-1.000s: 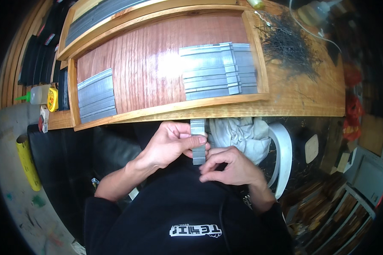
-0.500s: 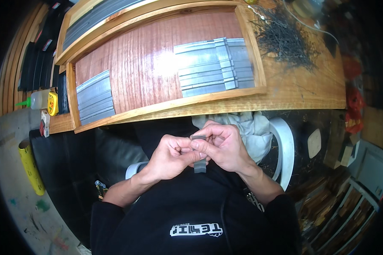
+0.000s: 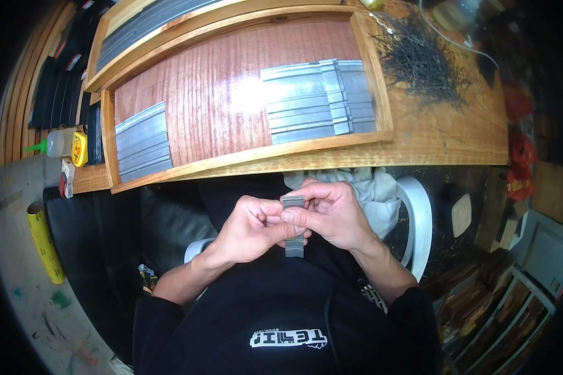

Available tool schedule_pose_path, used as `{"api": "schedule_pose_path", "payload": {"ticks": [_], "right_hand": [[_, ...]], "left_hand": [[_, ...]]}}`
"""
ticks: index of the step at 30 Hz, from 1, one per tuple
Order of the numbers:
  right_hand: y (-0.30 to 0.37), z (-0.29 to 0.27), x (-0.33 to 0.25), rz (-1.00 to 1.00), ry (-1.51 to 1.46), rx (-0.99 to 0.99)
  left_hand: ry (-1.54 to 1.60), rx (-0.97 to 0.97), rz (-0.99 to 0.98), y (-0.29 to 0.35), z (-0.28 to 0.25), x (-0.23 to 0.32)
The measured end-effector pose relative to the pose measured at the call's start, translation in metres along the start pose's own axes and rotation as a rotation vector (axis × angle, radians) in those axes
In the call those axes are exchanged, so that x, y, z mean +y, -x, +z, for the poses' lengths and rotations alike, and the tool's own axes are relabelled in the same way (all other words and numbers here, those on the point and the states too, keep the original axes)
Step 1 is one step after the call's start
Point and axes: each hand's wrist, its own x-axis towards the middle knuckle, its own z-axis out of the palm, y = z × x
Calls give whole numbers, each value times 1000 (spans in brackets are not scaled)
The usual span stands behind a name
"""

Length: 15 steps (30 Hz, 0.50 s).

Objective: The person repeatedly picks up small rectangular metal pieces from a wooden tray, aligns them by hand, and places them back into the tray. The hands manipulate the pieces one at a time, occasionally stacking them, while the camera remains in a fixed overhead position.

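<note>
A narrow stack of flat grey strips point(image 3: 294, 248) is held upright in front of my chest. My left hand point(image 3: 250, 232) pinches it from the left, with the thumb across its middle. On the other side my right hand point(image 3: 333, 219) grips its upper part between thumb and fingers. Fingers cover the middle of the stack, while its top and lower end show. Beyond the hands lies a shallow wood-framed tray point(image 3: 250, 158) with a reddish wooden bottom. Grey strips point(image 3: 142, 144) lie side by side at its left end, and a wider group of grey strips point(image 3: 300, 103) lies at its right.
A tangled heap of thin dark offcuts point(image 3: 419, 59) lies on the wooden table point(image 3: 444, 134). At the left are a green-tipped bottle point(image 3: 59, 145) and a yellow tape measure point(image 3: 79, 149). A white chair point(image 3: 423, 219), a pale cloth point(image 3: 381, 203) and a yellow tube point(image 3: 45, 244) are lower down.
Both hands keep almost the same hold on the stack of strips. The tray and table have shifted slightly in the picture.
</note>
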Motion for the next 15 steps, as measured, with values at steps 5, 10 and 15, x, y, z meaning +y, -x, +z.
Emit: {"api": "schedule_pose_path", "payload": {"ticks": [5, 10, 15], "right_hand": [[-8, -3, -2, 65, -187, -20], [-17, 4, -2, 49, -200, 64], [-20, 6, 1, 35, -176, 108]], "left_hand": [[20, 43, -60, -10, -7, 17], [159, 29, -21, -19, -18, 11], [179, 19, -26, -21, -18, 10]]}}
